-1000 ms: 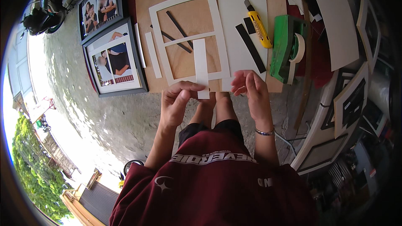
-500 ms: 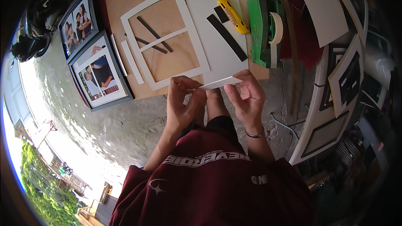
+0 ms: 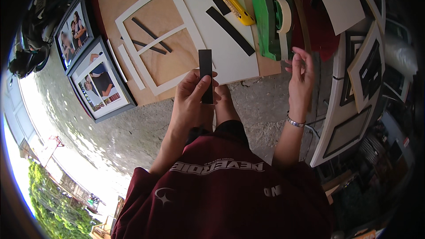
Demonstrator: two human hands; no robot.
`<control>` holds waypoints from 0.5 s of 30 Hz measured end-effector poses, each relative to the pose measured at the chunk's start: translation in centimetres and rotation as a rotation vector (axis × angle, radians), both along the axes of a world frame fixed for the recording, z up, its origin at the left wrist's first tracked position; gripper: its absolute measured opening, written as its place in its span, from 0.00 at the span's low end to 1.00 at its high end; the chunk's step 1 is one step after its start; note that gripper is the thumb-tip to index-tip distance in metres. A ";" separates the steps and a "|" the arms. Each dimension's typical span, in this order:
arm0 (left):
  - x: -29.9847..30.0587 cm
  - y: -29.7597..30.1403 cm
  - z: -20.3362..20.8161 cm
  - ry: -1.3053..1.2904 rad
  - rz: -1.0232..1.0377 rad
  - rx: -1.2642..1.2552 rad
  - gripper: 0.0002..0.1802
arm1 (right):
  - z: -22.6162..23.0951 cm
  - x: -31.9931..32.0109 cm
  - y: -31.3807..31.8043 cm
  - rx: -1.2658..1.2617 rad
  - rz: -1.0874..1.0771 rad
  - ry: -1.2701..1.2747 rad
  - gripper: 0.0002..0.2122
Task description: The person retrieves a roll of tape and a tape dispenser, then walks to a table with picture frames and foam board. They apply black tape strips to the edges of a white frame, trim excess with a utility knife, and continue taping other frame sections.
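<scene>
My left hand (image 3: pixel 190 89) pinches a short black strip of mat board (image 3: pixel 205 64) upright, thumb across its face, just off the near edge of the work board. My right hand (image 3: pixel 301 73) is beside the hanging end of the masking tape (image 3: pixel 283 17) on a green tape dispenser (image 3: pixel 264 22). Its fingers are loosely bent and apart, and no object shows in them; whether a fingertip touches the tape I cannot tell. Left of the dispenser lie a yellow utility knife (image 3: pixel 234 6) and a longer black strip (image 3: pixel 230 32). A white mat with two openings (image 3: pixel 193 28) lies farther left.
Thin black strips (image 3: pixel 150 34) lie across the mat, on the wooden board (image 3: pixel 106 4). Two framed photos (image 3: pixel 131 104) rest at the left edge. A large white sheet (image 3: pixel 248 68) lies under the knife. Several frames (image 3: pixel 343 137) lean at the right.
The strip has turned from edge-on, held in both hands with its white side showing, to upright in my left hand, black face showing. My right hand has let go and moved right to the tape.
</scene>
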State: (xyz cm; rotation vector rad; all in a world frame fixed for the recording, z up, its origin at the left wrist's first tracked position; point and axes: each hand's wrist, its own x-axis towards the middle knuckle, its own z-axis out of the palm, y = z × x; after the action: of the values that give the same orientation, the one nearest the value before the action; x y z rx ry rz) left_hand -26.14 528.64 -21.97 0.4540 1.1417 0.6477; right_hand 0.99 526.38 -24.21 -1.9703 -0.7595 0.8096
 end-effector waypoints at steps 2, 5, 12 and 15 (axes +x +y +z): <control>0.2 -0.1 0.0 -0.008 0.023 -0.012 0.10 | 0.0 1.6 0.8 -0.207 0.196 0.154 0.16; 0.5 -0.3 0.4 -0.017 0.015 -0.048 0.10 | -0.4 3.0 1.0 -0.193 0.186 0.326 0.14; 0.1 -0.6 0.0 -0.098 -0.045 -0.019 0.09 | -0.5 3.1 -0.2 -0.011 -0.020 0.632 0.09; 0.6 -0.1 0.9 -0.150 0.023 -0.104 0.09 | -0.6 2.0 -1.3 0.094 -0.020 0.630 0.07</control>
State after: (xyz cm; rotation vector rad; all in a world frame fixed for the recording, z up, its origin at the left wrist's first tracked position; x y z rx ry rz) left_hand -25.52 528.57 -21.07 0.2993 1.0344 0.6285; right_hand 2.97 525.08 -24.83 -1.5021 -0.3899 1.2695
